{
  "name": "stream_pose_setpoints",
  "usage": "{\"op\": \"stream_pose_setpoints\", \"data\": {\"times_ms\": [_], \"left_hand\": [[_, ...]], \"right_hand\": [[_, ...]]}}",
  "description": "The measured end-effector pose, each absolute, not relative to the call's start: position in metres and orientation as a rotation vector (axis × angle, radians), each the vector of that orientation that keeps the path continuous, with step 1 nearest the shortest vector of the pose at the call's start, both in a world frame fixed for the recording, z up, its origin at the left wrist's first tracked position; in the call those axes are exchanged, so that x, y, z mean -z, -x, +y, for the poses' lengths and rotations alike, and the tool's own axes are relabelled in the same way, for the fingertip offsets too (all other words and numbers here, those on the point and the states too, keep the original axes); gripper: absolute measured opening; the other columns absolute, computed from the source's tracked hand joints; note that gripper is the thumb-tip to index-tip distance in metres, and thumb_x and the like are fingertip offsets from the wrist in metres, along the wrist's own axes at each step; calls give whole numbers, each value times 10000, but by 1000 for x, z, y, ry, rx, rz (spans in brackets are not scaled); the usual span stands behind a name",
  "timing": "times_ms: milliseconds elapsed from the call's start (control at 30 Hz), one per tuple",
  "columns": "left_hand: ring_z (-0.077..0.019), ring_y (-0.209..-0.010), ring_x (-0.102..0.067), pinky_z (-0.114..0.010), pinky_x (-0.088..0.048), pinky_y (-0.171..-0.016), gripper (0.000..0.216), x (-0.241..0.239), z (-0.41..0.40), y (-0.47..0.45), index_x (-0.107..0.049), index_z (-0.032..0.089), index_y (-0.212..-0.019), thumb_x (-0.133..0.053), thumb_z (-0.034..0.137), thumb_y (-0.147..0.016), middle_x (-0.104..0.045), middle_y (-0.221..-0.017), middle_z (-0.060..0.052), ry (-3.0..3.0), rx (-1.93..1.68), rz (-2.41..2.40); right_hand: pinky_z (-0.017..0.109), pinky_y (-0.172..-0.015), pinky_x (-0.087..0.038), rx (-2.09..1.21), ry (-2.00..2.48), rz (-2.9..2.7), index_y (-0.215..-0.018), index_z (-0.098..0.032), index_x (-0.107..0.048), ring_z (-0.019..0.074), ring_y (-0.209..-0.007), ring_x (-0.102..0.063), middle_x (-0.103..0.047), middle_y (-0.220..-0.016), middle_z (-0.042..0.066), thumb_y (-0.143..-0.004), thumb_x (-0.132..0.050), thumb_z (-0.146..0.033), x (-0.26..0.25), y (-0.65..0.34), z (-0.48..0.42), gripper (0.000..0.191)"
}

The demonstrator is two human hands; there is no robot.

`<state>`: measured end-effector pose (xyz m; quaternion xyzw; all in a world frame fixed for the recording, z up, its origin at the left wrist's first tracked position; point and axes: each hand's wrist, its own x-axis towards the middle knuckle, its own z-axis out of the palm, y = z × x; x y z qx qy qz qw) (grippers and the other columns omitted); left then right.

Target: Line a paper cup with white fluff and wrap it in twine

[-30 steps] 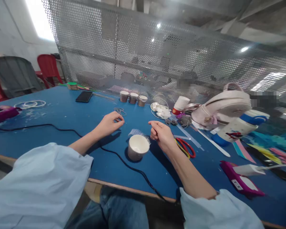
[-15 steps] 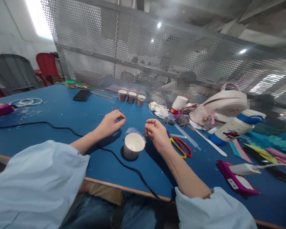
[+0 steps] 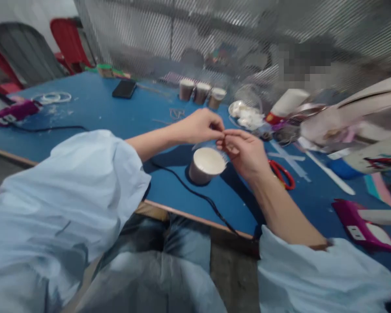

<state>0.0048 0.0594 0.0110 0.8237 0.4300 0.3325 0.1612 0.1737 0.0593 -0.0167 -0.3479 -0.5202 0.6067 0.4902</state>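
Near the worktop's (image 3: 117,117) front edge, above the paper cup (image 3: 207,165), my left hand (image 3: 198,126) and right hand (image 3: 244,152), apart a moment before, had met, fingertips pinched narrow, anything between them too blurred to tell.

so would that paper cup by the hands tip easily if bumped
Probably. The paper cup looks empty and thin-walled, so it is likely light. It stands upright on its narrower base, so a knock may topple it, and then it could roll.

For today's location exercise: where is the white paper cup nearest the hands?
Head view, centre: the cup stands on the blue table just below the left hand and right hand, between the black cable and the red scissors.
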Motion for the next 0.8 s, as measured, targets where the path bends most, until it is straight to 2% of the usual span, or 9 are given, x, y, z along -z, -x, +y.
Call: {"op": "stream_pose_setpoints", "data": {"times_ms": [100,200,300,400,467,567,633,800], "left_hand": [[-146,-709,-599,-264,-418,-659,110,-10,55,-6,-708,117,-759,-600,139,-757,-663,-676,-11,-2350,-1022,1324],[-183,-771,-614,-297,-422,-697,125,-10,47,-8,-683,134,-753,-561,125,-782,-657,-729,-32,-2494,-956,1453],[-214,-839,-622,-319,-424,-733,156,-13,40,-4,-663,146,-806,-510,122,-820,-656,-803,-57,-2692,-832,1528],[-222,-875,-613,-323,-421,-749,169,-18,35,19,-642,150,-865,-473,154,-860,-651,-860,-74,-2804,-804,1662],[-203,-848,-601,-317,-415,-741,214,-24,33,45,-628,160,-814,-430,187,-891,-645,-835,-70,-2781,-858,1849],[-146,-715,-560,-279,-414,-705,311,-33,30,88,-564,189,-641,-410,248,-905,-609,-671,-27,-2458,-948,2228],[-115,-657,-534,-237,-415,-653,351,-37,30,112,-528,181,-600,-411,306,-907,-580,-595,-3,-2194,-979,2342],[-98,-716,-522,-237,-426,-762,251,-33,37,142,-603,105,-708,-464,251,-857,-684,-746,-7,-1899,-1037,2511]], "right_hand": [[263,-683,-541,-1385,798,-1383,-745,-195,-692,117,-648,-662,-675,-673,-16,-711,-634,-76,19,-172,61,136],[264,-698,-535,-1355,784,-1445,-746,-215,-697,112,-643,-662,-686,-698,-16,-748,-581,-33,21,-170,59,216],[272,-715,-535,-1365,751,-1472,-784,-225,-699,119,-679,-669,-721,-766,-8,-759,-593,-38,20,-171,56,216],[279,-666,-535,-1340,729,-1497,-841,-214,-688,127,-659,-661,-734,-793,7,-756,-637,-67,19,-172,55,177],[262,-587,-520,-1305,748,-1489,-807,-205,-680,115,-594,-635,-723,-754,6,-760,-628,-78,20,-173,57,145],[227,-489,-472,-1279,825,-1464,-722,-201,-668,90,-513,-585,-696,-671,-14,-752,-600,-85,22,-172,61,138],[215,-464,-449,-1276,871,-1464,-689,-201,-668,82,-486,-563,-684,-633,-18,-729,-603,-77,24,-171,63,146],[214,-441,-433,-1254,899,-1496,-676,-204,-687,84,-472,-539,-683,-623,-10,-705,-614,-83,25,-170,64,144]]}}
